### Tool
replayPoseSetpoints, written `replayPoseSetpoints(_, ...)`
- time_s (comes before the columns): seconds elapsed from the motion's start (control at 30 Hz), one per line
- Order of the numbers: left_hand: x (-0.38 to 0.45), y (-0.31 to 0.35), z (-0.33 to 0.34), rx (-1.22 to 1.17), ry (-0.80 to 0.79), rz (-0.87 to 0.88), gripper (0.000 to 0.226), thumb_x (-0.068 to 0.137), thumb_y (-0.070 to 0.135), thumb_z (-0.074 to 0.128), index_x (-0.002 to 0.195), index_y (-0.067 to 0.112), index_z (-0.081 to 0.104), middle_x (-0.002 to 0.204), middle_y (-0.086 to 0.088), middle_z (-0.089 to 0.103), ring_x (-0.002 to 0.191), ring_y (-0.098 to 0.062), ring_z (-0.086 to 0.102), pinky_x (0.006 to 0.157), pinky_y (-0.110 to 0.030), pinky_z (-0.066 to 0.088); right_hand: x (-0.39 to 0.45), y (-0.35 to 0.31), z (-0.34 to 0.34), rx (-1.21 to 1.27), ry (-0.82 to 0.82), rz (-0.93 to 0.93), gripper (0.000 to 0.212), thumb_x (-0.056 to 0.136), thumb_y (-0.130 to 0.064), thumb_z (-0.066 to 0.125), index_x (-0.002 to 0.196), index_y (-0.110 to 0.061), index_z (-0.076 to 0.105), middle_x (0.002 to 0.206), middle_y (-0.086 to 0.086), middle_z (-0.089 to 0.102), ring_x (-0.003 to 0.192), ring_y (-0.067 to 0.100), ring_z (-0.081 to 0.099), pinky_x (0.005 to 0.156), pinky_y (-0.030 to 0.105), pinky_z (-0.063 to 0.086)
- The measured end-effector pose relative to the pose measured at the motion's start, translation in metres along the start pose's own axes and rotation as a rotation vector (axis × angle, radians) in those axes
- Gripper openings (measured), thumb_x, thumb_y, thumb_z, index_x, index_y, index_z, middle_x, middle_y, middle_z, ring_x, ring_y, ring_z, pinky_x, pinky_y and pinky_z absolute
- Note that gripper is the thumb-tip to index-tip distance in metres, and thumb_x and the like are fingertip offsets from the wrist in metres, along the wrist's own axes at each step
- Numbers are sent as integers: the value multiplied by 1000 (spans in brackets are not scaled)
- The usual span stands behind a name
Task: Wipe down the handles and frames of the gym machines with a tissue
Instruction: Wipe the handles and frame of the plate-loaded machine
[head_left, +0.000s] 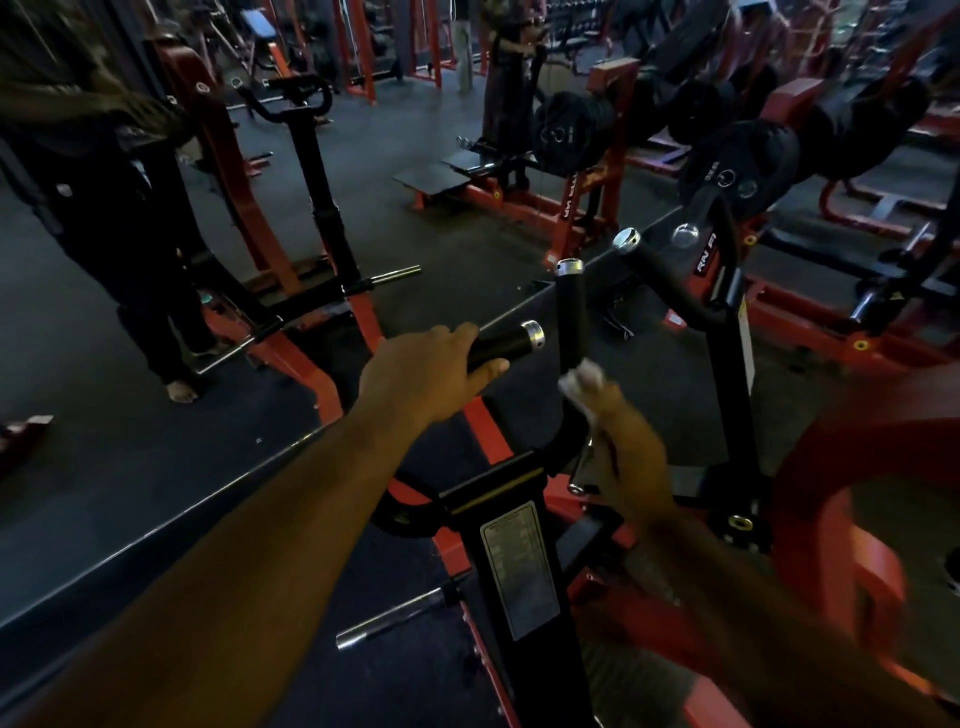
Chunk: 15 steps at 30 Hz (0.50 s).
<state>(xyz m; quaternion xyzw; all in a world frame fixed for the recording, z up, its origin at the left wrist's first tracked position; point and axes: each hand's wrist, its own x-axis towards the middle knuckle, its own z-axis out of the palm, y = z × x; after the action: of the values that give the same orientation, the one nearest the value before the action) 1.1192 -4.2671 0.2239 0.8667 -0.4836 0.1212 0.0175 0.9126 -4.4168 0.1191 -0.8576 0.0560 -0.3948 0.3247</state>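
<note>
Hands work on a black and red gym machine (511, 561). Left hand (423, 376) curls around a horizontal black handle (501, 345), just short of its silver end cap. Right hand (626, 441), blurred, pinches a white tissue (579, 376) against the base of the upright black handle (570, 317) beside it.

Dim gym, dark rubber floor (467, 249)
</note>
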Motion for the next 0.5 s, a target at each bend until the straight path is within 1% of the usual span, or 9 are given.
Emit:
replayPoseSetpoints(0.07, -1, 0, -1, -1, 3, 3, 66, 96, 78, 25, 129, 27, 51, 106, -1, 66, 91, -25, 67, 68, -38, 51, 60, 3, -11, -113, 55, -5, 53, 104, 3, 43, 152, -19, 46, 160, 9, 41, 151, 30, 34, 119, 58, 33)
replayPoseSetpoints(0.13, -2, 1, -3, -5, 6, -2, 65, 96, 78, 27, 129, 27, 51, 105, -1, 66, 91, -24, 67, 67, -37, 48, 110, 17, -14, -303, -39, 21, 48, 105, -2, 44, 150, -18, 50, 163, 1, 36, 155, 23, 22, 123, 52, 30)
replayPoseSetpoints(0.2, -2, -1, -3, -14, 8, -2, 64, 96, 78, 27, 131, 28, 50, 106, 0, 66, 91, -23, 67, 66, -35, 46, 128, 31, -8, -422, -141, 13, 51, 103, 0, 44, 150, -20, 49, 166, -5, 28, 156, 22, 17, 122, 48, 31)
replayPoseSetpoints(0.23, -3, -1, -3, -18, 11, -1, 64, 96, 78, 28, 131, 29, 50, 106, 0, 66, 90, -22, 67, 66, -35, 45, 126, 36, -4, -449, -149, -11, 52, 102, 0, 44, 151, -19, 48, 167, -6, 25, 156, 23, 17, 119, 42, 33)
replayPoseSetpoints(0.3, -4, -1, -2, -23, 18, 2, 64, 96, 78, 28, 132, 29, 49, 106, 1, 66, 89, -21, 66, 65, -35, 45, 106, 42, 3, -452, -114, -65, 51, 103, -1, 43, 152, -15, 47, 166, -8, 22, 156, 25, 16, 116, 34, 32)
replayPoseSetpoints(0.33, -4, -1, -1, -26, 17, 0, 64, 96, 78, 28, 133, 29, 49, 106, 1, 66, 89, -21, 66, 65, -35, 47, 92, 43, 5, -440, -100, -78, 51, 102, 0, 45, 151, -13, 48, 166, -7, 22, 156, 24, 17, 117, 32, 32)
replayPoseSetpoints(0.4, -4, -1, -1, -30, 21, 0, 65, 96, 78, 28, 132, 28, 49, 105, 1, 66, 87, -22, 66, 67, -37, 52, 61, 49, 7, -424, -111, -64, 50, 99, 7, 52, 145, -12, 55, 166, -4, 28, 155, 24, 23, 114, 35, 39)
replayPoseSetpoints(0.47, -3, -1, -1, -25, 30, 1, 64, 96, 78, 28, 131, 28, 50, 103, 1, 66, 86, -23, 67, 67, -39, 54, 29, 53, 7, -413, -151, -29, 58, 91, 15, 59, 141, -16, 57, 165, -7, 30, 152, 25, 31, 104, 36, 48)
replayPoseSetpoints(0.5, -3, -1, 0, -22, 34, 2, 65, 96, 78, 28, 130, 28, 51, 103, 1, 66, 85, -23, 67, 67, -39, 54, 13, 54, 7, -409, -177, -25, 65, 87, 18, 60, 142, -17, 56, 164, -8, 30, 151, 26, 33, 102, 35, 50)
